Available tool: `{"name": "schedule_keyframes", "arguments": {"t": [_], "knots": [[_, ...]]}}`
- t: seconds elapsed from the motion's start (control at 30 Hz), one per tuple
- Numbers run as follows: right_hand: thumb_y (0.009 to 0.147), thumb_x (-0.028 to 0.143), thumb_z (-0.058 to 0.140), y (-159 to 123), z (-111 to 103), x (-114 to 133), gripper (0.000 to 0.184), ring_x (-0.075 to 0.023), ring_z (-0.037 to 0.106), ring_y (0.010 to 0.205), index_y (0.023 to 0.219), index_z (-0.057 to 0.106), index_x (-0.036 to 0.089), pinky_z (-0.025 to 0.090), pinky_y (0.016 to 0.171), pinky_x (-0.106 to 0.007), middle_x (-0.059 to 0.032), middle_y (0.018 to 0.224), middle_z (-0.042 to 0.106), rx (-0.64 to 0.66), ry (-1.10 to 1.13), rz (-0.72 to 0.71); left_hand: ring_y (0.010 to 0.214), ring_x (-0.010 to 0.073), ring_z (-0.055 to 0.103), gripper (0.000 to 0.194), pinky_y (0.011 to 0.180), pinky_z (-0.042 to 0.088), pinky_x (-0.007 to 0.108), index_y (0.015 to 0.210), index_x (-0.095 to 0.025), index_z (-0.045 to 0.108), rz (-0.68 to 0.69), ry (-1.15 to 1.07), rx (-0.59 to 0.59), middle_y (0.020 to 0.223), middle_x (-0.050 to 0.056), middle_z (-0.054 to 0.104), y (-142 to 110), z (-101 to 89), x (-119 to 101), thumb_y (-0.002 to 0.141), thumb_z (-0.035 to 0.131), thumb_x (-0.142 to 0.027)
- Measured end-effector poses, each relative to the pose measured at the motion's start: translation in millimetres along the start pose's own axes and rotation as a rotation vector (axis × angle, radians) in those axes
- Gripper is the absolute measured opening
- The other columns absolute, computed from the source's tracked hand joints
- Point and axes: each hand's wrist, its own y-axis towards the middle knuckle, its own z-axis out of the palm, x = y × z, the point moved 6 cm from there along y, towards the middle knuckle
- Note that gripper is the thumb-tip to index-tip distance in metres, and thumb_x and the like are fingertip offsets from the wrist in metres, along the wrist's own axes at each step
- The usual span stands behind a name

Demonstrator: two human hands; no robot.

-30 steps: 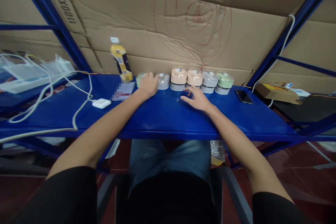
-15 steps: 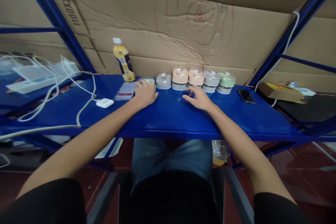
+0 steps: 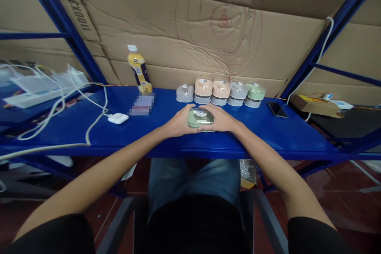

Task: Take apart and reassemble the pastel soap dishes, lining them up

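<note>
Between my two hands is a green rounded container [image 3: 200, 119] with a clear plastic top and a round label. My left hand [image 3: 180, 123] wraps its left side, and my right hand [image 3: 220, 120] wraps its right side. Both hands are closed on it, above the front middle of the blue table [image 3: 166, 147]. Behind them stands a row of similar containers: a single grey container [image 3: 185, 93] at the left, stacks topped by peach containers [image 3: 204, 86], a grey stack [image 3: 238, 92] and a green-topped stack [image 3: 255, 93].
A yellow bottle [image 3: 139, 69] stands at the back left, near a blurred flat item [image 3: 143, 104]. A white earphone case [image 3: 118, 118] and white cables [image 3: 89, 127] lie at left. On the right are a phone [image 3: 277, 109] and an open cardboard box [image 3: 317, 106].
My left hand has brought the green container from beside the grey one rightward and nearer to me. My right hand, empty before, has moved slightly nearer and closed on its other side.
</note>
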Motion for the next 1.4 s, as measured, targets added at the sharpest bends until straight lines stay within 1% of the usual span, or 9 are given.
{"name": "schedule_keyframes", "arguments": {"t": [0.13, 0.27, 0.33, 0.4, 0.53, 0.7, 0.9, 1.17, 1.4], "knots": [[0.077, 0.074, 0.093, -1.7, -3.9, 3.1, 0.095, -0.0409, 0.07, 0.138, 0.156, 0.066, 0.027, 0.055, 0.121, -0.06, -0.0156, 0.15, 0.073, -0.031, -0.013, 0.047, 0.139, 0.045, 0.069, 0.114, 0.117, 0.057, 0.059, 0.16, -0.019, 0.047, -0.051, -0.161, 0.105, 0.151, 0.022, 0.068, 18.2, 12.4, 15.3, 0.067, 0.099, -0.062], [0.083, 0.07, 0.089, -5.7, -19.9, -9.2, 0.082, -0.0386, 0.073, 0.13, 0.15, 0.07, 0.026, 0.058, 0.115, -0.059, -0.0145, 0.146, 0.076, -0.127, 0.054, 0.078, 0.141, 0.0444, 0.067, 0.125, 0.119, 0.054, 0.061, 0.166, -0.017, 0.042, -0.045, -0.193, 0.064, 0.153, 0.024, 0.066, 19.9, 14.8, 16.7, 0.065, 0.101, -0.064], [0.091, 0.07, 0.081, -10.1, -32.2, -23.3, 0.074, -0.0363, 0.075, 0.125, 0.147, 0.07, 0.024, 0.06, 0.111, -0.056, -0.0137, 0.142, 0.078, -0.178, 0.101, 0.13, 0.143, 0.0429, 0.065, 0.119, 0.123, 0.052, 0.061, 0.166, -0.017, 0.046, -0.017, -0.163, 0.062, 0.153, 0.022, 0.065, 16.5, 14.6, 12.5, 0.07, 0.098, -0.064], [0.097, 0.071, 0.073, -15.8, -45.6, -38.6, 0.068, -0.0353, 0.076, 0.12, 0.145, 0.07, 0.023, 0.061, 0.107, -0.054, -0.0135, 0.137, 0.08, -0.235, 0.12, 0.199, 0.145, 0.0411, 0.062, 0.092, 0.128, 0.049, 0.06, 0.156, -0.02, 0.062, 0.038, -0.11, 0.09, 0.152, 0.019, 0.062, 12.4, 15.2, 5.4, 0.081, 0.091, -0.065], [0.099, 0.074, 0.067, -25.1, -64.3, -58.5, 0.069, -0.0366, 0.075, 0.118, 0.144, 0.07, 0.022, 0.06, 0.106, -0.055, -0.014, 0.131, 0.081, -0.329, 0.099, 0.309, 0.154, 0.0397, 0.053, 0.05, 0.136, 0.041, 0.058, 0.129, -0.024, 0.084, 0.105, -0.037, 0.13, 0.155, 0.015, 0.055, 7.8, 16.4, -5.4, 0.097, 0.077, -0.061], [0.097, 0.075, 0.068, -25.0, -64.4, -61.4, 0.071, -0.0381, 0.076, 0.121, 0.145, 0.07, 0.022, 0.059, 0.11, -0.058, -0.0151, 0.133, 0.081, -0.346, 0.099, 0.325, 0.155, 0.041, 0.051, 0.047, 0.137, 0.04, 0.061, 0.13, -0.023, 0.085, 0.049, -0.012, 0.075, 0.152, 0.015, 0.057, 10.9, 7.1, 0.1, 0.1, 0.074, -0.058], [0.085, 0.07, 0.084, -27.4, -63.3, -76.3, 0.078, -0.0406, 0.076, 0.122, 0.144, 0.07, 0.021, 0.061, 0.108, -0.062, -0.0177, 0.138, 0.078, -0.212, 0.04, 0.368, 0.152, 0.0393, 0.052, 0.046, 0.135, 0.042, 0.057, 0.126, -0.018, 0.083, -0.133, 0.153, -0.068, 0.145, 0.017, 0.058, 8.5, -26.2, 35.2, 0.103, 0.068, -0.055], [0.073, 0.059, 0.098, -30.5, -55.1, -102.8, 0.072, -0.0409, 0.08, 0.104, 0.134, 0.078, 0.027, 0.068, 0.094, -0.066, -0.0119, 0.114, 0.081, -0.036, -0.015, 0.382, 0.152, 0.0411, 0.048, 0.058, 0.131, 0.047, 0.056, 0.12, -0.019, 0.083, -0.284, 0.235, 0.024, 0.12, 0.015, 0.061, 0.6, -32.3, 72.3, 0.1, 0.063, -0.069], [0.072, 0.067, 0.097, -33.2, -65.8, -95.4, 0.082, -0.0414, 0.08, 0.108, 0.139, 0.077, 0.022, 0.066, 0.098, -0.065, -0.0154, 0.119, 0.083, -0.161, -0.014, 0.452, 0.147, 0.037, 0.057, 0.048, 0.133, 0.043, 0.055, 0.128, -0.019, 0.081, -0.116, 0.09, -0.058, 0.147, 0.016, 0.059, 6.5, -30.8, 33.7, 0.103, 0.065, -0.057]]}}
